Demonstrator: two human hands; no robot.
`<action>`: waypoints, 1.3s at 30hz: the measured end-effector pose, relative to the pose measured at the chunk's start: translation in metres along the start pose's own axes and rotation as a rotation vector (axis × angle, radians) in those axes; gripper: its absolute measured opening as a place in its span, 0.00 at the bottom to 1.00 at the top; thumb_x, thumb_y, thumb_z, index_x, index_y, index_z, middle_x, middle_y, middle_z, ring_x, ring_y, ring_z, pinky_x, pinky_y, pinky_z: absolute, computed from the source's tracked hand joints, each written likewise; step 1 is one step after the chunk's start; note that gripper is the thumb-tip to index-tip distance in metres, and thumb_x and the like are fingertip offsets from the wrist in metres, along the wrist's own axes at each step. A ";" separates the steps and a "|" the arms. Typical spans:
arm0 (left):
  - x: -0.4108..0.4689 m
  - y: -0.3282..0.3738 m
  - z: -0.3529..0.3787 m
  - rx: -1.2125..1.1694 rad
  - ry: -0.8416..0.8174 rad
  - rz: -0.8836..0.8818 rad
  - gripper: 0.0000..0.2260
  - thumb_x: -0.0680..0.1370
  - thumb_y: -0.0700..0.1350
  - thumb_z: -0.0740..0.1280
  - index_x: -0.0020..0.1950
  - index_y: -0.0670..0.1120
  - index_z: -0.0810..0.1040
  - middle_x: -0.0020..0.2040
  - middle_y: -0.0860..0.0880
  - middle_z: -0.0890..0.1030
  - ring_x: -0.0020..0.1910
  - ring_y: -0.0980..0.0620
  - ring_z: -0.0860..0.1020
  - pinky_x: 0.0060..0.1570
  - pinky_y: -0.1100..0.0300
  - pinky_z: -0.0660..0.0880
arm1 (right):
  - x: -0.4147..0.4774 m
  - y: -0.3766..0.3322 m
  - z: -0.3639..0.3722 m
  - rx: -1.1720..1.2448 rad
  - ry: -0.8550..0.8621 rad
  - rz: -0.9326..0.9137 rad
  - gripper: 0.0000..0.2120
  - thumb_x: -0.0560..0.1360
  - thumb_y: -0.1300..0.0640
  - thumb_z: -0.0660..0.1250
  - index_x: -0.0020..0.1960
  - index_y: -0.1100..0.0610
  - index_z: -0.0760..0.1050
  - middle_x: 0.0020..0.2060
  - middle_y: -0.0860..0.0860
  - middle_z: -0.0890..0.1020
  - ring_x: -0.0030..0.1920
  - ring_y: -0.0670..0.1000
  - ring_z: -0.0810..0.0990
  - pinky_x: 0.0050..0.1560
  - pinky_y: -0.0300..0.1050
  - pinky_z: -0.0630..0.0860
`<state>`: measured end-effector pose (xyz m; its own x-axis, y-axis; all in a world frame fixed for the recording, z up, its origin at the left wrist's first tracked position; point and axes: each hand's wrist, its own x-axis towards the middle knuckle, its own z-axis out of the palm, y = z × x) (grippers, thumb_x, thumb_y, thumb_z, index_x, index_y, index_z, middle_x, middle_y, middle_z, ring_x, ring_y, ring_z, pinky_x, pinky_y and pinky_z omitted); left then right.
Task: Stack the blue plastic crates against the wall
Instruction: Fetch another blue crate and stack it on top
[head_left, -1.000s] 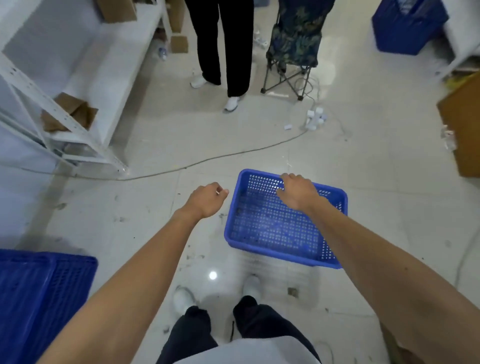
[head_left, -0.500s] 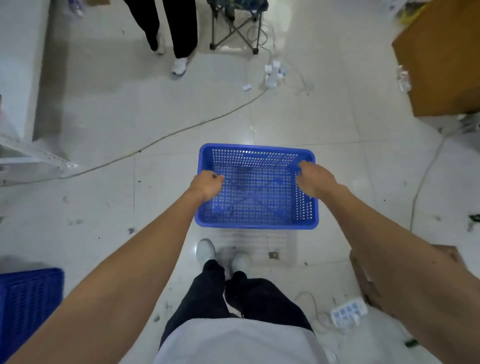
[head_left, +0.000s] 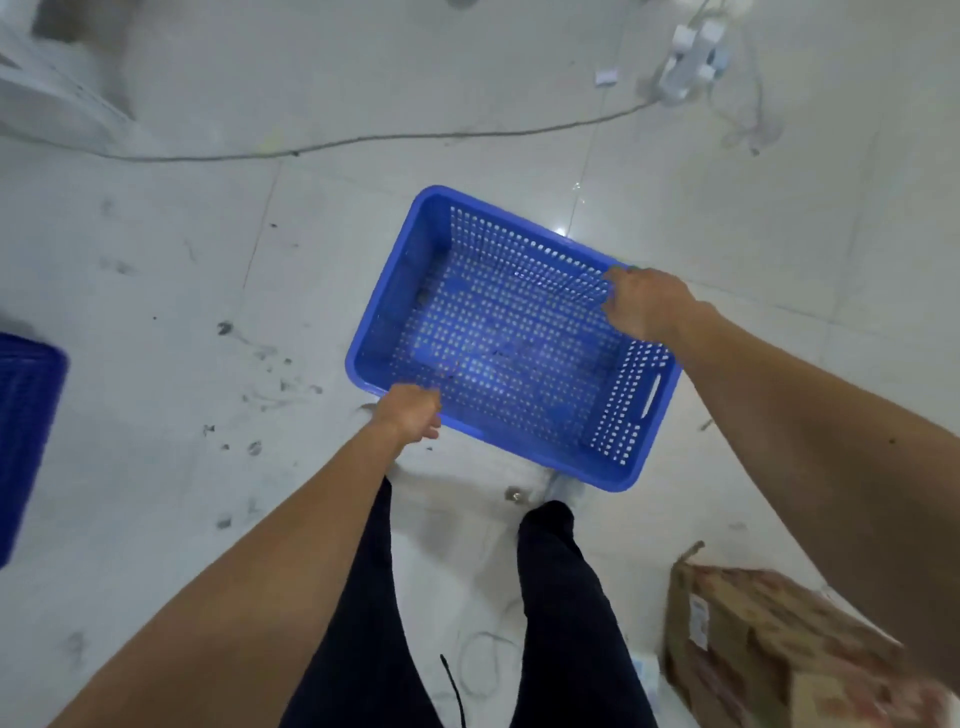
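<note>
An empty blue perforated plastic crate (head_left: 498, 332) hangs in front of my legs above the tiled floor, turned at an angle. My left hand (head_left: 410, 415) grips its near long rim. My right hand (head_left: 644, 301) grips the far long rim on the right. Part of another blue crate (head_left: 23, 426) shows at the left edge of the view.
A dark cable (head_left: 363, 143) runs across the floor ahead. A white power strip (head_left: 693, 52) with plugs lies at the top right. A cardboard box (head_left: 779, 644) sits on the floor at my lower right. A white shelf foot (head_left: 57, 104) is at the top left.
The crate has rotated clockwise in my hands and the view has swung down and left. The standing person and folding stool have left the view.
</note>
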<state>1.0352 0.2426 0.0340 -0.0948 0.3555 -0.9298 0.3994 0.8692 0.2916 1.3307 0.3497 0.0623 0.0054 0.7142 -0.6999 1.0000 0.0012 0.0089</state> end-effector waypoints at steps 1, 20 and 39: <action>0.018 -0.016 0.013 0.004 0.037 -0.039 0.13 0.82 0.48 0.60 0.50 0.38 0.76 0.46 0.39 0.82 0.34 0.45 0.78 0.34 0.59 0.74 | 0.024 0.007 0.008 -0.016 0.008 -0.023 0.24 0.81 0.52 0.55 0.74 0.59 0.62 0.68 0.61 0.73 0.65 0.62 0.73 0.62 0.53 0.71; 0.202 -0.130 0.161 -0.671 0.106 -0.178 0.15 0.79 0.50 0.69 0.61 0.43 0.78 0.56 0.44 0.81 0.48 0.44 0.83 0.55 0.49 0.80 | 0.235 0.050 0.143 0.000 0.198 0.001 0.32 0.76 0.58 0.65 0.75 0.61 0.55 0.69 0.62 0.65 0.68 0.65 0.66 0.65 0.60 0.66; 0.046 -0.129 0.054 -0.804 0.210 -0.194 0.05 0.76 0.32 0.65 0.48 0.36 0.80 0.42 0.41 0.86 0.50 0.38 0.83 0.56 0.43 0.80 | 0.084 0.005 0.041 0.413 0.439 0.009 0.16 0.78 0.49 0.64 0.61 0.58 0.72 0.54 0.63 0.76 0.52 0.64 0.76 0.47 0.51 0.72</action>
<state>1.0287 0.1283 -0.0588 -0.2934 0.1627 -0.9420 -0.4030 0.8725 0.2762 1.3365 0.3812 -0.0257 0.0984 0.9353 -0.3399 0.9205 -0.2153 -0.3260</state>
